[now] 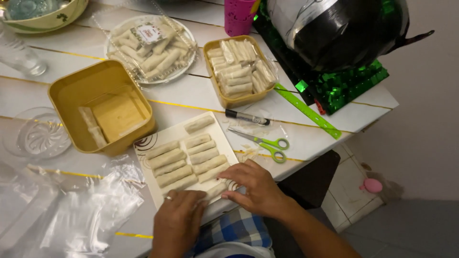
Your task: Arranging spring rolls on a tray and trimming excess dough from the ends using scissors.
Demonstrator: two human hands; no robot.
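Head view first: I see a white rectangular plate (143, 150) at the near table edge, loaded with pale spring rolls (184, 160) in two columns, and I'll place everything else from it. On the plate's near end lies one more roll (215, 190) between both hands. My left hand (178, 220) rests on the plate's near left corner, fingers curled down with the tips at that roll's left end; a ring shows on one finger. My right hand (256, 186) lies flat over the near right corner, fingers spread and nearly straight, tips on the roll's right end. Neither hand has closed round it.

Just left of the plate stands a yellow square tub (67, 91) holding two rolls against its left wall. Behind the plate sits a smaller yellow tub (213, 71) packed full, and behind-left a clear round tray (181, 28) of wrapped rolls. Right of the plate lie green-handled scissors (263, 142), a black marker (246, 117) and a green ruler (306, 111). Loose clear plastic sheets (91, 210) crowd the near left, touching the plate's edge.
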